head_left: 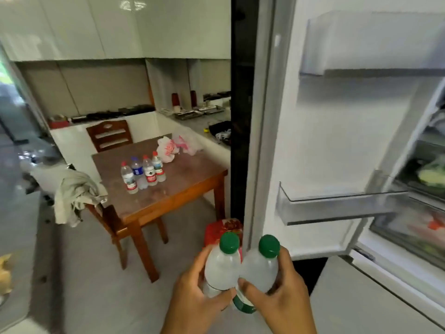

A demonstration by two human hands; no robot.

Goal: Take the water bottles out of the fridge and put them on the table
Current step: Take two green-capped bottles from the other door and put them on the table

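My left hand [196, 295] grips a frosted water bottle with a green cap [222, 263]. My right hand [281, 292] grips a second green-capped bottle [261, 268] beside it; the two bottles touch. Both are held low in front of the open fridge door [337, 141], whose door shelves [337, 208] hold nothing. Several water bottles [143, 173] with red and blue caps stand upright together on the wooden table [183, 179] to the left. The fridge interior [423, 179] shows at the far right with food on its shelves.
Two plastic bags [173, 147] lie at the table's far edge. A chair [109, 136] stands behind the table and another chair with a cloth [74, 196] draped over it stands at its left. A red box [222, 229] sits on the floor by the fridge door. Counters run along the back wall.
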